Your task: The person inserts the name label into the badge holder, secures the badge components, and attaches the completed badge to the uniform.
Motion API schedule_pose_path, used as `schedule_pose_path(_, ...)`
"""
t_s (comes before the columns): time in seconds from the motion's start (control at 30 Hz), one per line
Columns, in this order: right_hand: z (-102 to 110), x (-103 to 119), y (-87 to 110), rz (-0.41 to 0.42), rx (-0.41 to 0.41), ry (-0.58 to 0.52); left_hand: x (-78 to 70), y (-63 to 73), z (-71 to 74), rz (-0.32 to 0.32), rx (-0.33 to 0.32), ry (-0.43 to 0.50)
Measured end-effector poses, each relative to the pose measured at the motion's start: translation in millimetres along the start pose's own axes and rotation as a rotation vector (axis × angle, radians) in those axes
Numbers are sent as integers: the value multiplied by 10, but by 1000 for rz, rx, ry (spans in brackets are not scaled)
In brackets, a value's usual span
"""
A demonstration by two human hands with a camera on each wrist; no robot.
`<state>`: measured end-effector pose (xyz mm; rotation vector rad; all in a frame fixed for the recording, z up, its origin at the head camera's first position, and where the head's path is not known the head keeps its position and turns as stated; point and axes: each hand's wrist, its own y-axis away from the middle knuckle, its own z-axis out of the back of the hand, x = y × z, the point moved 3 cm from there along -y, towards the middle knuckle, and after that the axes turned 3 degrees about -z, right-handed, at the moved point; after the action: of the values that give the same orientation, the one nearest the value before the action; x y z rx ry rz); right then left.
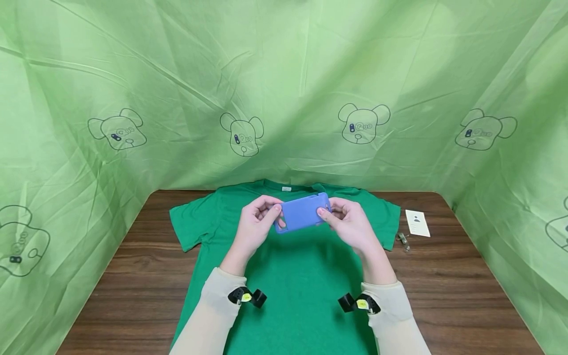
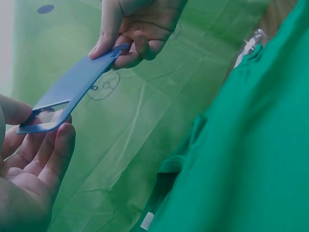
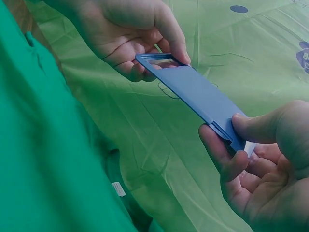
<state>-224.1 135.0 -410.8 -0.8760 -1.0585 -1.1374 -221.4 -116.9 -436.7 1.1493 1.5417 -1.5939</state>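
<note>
A flat blue plastic badge holder (image 1: 303,212) is up in the air over the green T-shirt (image 1: 297,276), its long side tilted up to the right. My left hand (image 1: 257,221) pinches its left end between thumb and fingers, beside an oblong cut-out. At the other end, my right hand (image 1: 353,224) has its thumb flat on the face and fingers behind. In the left wrist view the holder (image 2: 75,84) slopes up from my left fingers. Small slots show along the edge of the holder (image 3: 203,96) near my right thumb in the right wrist view.
The T-shirt lies spread on a dark wooden table (image 1: 133,281), collar at the far edge. To its right are a white card (image 1: 417,223) with a person icon and a small clip (image 1: 404,241). Green cloth walls (image 1: 293,74) enclose the back and sides.
</note>
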Motion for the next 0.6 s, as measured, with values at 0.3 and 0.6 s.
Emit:
schedule_pose_path(0.3, 30, 5, 10, -8, 7, -56, -10, -5, 4, 11, -23, -1)
schedule_pose_path(0.6, 64, 30, 20, 21, 14, -124, -40, -26, 38, -2, -6, -13)
